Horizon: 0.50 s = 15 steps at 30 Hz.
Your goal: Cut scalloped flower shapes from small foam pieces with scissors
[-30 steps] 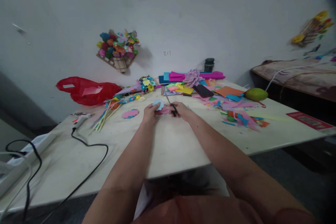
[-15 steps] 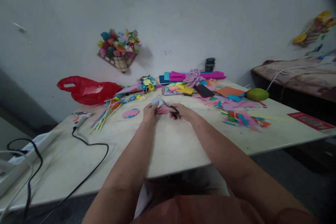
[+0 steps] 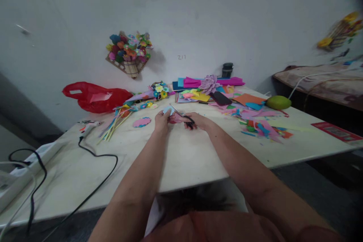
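Black-handled metal scissors [image 3: 189, 121] beside a small light-blue paper-like piece [image 3: 168, 111], mid-table [image 3: 193, 159].
My left hand [image 3: 161, 121] pinches it near a pink paper-like piece [image 3: 176, 118]; my right hand [image 3: 197, 120] grips the scissors. From here, I'd turn the piece, not the scissors.

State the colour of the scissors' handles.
The handles are black, as the head view shows.

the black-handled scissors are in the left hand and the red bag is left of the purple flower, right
Not quite: the head view shows the black-handled scissors in the right hand. The red bag is left of the purple flower.
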Each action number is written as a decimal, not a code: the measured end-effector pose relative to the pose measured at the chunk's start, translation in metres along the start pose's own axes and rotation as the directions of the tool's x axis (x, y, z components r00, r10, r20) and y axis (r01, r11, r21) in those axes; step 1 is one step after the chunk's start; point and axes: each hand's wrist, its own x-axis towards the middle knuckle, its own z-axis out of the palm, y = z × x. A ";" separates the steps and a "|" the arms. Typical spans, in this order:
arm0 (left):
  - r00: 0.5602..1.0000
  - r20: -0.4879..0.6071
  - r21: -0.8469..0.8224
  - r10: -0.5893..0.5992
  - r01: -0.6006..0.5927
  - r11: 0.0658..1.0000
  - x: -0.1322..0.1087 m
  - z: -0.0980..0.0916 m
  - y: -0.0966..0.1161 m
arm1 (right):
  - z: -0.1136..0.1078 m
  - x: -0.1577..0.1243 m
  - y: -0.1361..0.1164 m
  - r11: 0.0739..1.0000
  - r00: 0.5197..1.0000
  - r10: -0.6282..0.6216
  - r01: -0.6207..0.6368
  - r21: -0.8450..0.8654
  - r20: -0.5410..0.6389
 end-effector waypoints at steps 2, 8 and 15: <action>1.000 -0.008 0.024 -0.002 0.002 1.000 -0.001 0.002 0.002 | 0.000 0.001 0.001 1.000 1.000 -0.002 0.002 -0.013 0.008; 0.999 -0.036 0.083 -0.003 0.005 0.997 -0.003 0.006 0.004 | 0.000 0.001 0.001 1.000 1.000 -0.001 0.001 -0.018 0.008; 0.999 -0.019 0.104 0.027 -0.024 0.994 -0.004 0.007 0.004 | 0.000 0.001 0.002 1.000 1.000 -0.006 0.006 -0.003 -0.005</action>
